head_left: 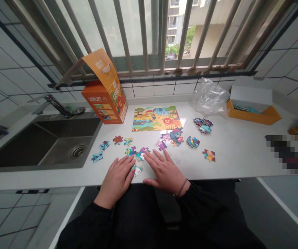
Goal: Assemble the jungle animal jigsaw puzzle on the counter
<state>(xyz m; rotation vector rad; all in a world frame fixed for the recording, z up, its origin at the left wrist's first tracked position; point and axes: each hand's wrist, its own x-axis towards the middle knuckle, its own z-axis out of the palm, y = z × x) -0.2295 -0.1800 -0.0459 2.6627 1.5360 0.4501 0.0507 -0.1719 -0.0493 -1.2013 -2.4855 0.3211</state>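
Observation:
My left hand (119,176) lies at the counter's front edge, fingers stretched forward beside a pale green-and-white puzzle piece (137,169). Opposite it, my right hand (164,173) rests with fingers spread, its fingertips by a purple-and-teal puzzle piece (143,153). Just beyond my left fingertips is a green-and-blue piece (130,151). Purple pieces (161,145) and a small overlapping cluster of pieces (176,136) lie beyond my right hand. Farther left are blue pieces (97,157), a brown piece (117,139) and a yellow-green piece (128,141). Neither hand visibly holds anything.
A colourful animal picture sheet (156,118) lies at the back, beside an upright orange puzzle box (107,103). A sink (92,138) is on the left. Piles of pieces (203,125), a clear plastic bag (209,97) and an open yellow box (253,114) are on the right.

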